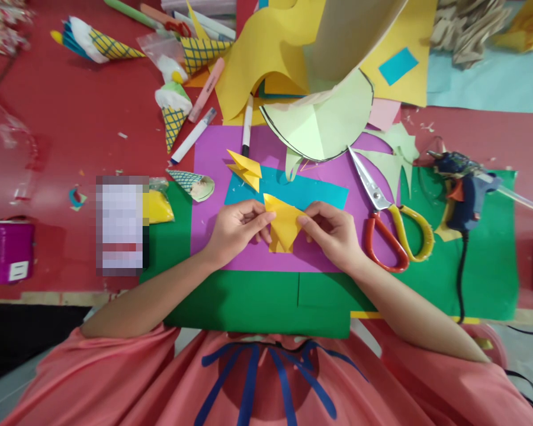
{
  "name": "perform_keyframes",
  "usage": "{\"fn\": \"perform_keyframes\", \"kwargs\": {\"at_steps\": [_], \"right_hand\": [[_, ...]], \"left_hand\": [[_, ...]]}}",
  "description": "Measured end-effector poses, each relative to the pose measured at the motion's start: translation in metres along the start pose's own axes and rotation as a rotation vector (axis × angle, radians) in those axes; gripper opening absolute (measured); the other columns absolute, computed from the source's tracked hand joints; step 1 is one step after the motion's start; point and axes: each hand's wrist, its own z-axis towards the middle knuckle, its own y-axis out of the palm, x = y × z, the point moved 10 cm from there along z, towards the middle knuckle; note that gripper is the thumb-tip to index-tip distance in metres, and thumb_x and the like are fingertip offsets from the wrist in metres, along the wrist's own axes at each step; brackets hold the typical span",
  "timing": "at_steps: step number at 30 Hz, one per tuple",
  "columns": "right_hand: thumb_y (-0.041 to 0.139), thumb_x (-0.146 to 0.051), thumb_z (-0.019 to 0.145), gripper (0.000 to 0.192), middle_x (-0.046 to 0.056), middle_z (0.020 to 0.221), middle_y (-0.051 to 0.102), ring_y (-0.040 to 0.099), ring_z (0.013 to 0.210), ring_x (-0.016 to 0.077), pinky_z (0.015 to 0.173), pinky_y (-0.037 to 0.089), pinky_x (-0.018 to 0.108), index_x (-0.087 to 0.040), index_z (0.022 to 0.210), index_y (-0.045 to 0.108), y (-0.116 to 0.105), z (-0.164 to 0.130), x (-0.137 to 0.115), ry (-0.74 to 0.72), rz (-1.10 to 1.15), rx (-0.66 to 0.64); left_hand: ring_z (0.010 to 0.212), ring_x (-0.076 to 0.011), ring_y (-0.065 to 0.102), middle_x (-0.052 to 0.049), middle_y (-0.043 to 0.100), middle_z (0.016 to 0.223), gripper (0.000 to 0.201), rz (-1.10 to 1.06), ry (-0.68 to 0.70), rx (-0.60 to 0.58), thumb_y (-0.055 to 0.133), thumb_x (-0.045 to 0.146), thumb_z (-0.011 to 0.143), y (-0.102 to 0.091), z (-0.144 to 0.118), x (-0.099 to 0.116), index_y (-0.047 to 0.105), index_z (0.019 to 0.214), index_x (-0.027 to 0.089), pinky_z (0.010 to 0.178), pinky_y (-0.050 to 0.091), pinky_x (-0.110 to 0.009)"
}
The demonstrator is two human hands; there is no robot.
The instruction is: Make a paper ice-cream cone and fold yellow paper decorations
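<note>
A folded piece of yellow paper (285, 222), roughly a triangle pointing down with a small strip below, is held between my two hands. My left hand (240, 229) pinches its left corner between thumb and fingers. On the opposite corner, my right hand (331, 231) has the same kind of pinch. Both hands are over a purple sheet (231, 257). Just beyond them lies a blue paper strip (304, 188), with another folded yellow paper piece (247, 170) at its left end. Scissors (384, 216) with red and yellow handles lie right of my right hand.
A glue gun (468, 198) with its cord lies at the right on a green sheet (493, 284). Curved pale green paper (315, 127) stands at the back. Small paper cones (175, 121), markers (193, 137) and a blurred-out rectangle (122, 228) are at the left.
</note>
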Motion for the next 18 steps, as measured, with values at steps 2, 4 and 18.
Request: {"fn": "perform_keyframes", "kwargs": {"at_steps": [2, 4, 18], "right_hand": [[0.063, -0.029, 0.088, 0.020, 0.000, 0.068, 0.057, 0.050, 0.060, 0.0099, 0.055, 0.038, 0.026, -0.018, 0.072, 0.059, -0.0001, 0.0005, -0.0003, -0.004, 0.006, -0.003], [0.062, -0.030, 0.088, 0.020, 0.000, 0.067, 0.057, 0.049, 0.059, 0.0098, 0.054, 0.037, 0.026, -0.018, 0.072, 0.059, -0.0005, 0.0010, -0.0006, -0.010, 0.001, -0.006], [0.062, -0.029, 0.087, 0.019, 0.000, 0.068, 0.059, 0.051, 0.061, 0.0107, 0.054, 0.038, 0.026, -0.019, 0.072, 0.059, -0.0001, 0.0020, -0.0027, -0.025, -0.053, -0.036]], "left_hand": [[0.038, -0.0081, 0.058, 0.001, 0.066, 0.049, 0.034, -0.018, -0.007, -0.010, 0.074, 0.045, 0.077, 0.0011, -0.0001, 0.0003, 0.059, 0.068, 0.016, 0.040, 0.046, -0.016], [0.038, -0.0083, 0.057, 0.001, 0.065, 0.048, 0.034, -0.030, -0.010, -0.010, 0.076, 0.046, 0.074, 0.0011, 0.0003, 0.0013, 0.060, 0.069, 0.016, 0.039, 0.046, -0.016], [0.036, -0.0054, 0.051, 0.001, 0.065, 0.049, 0.033, 0.032, 0.033, 0.040, 0.072, 0.045, 0.078, -0.0080, 0.0012, 0.0017, 0.061, 0.067, 0.016, 0.037, 0.042, -0.015]]}}
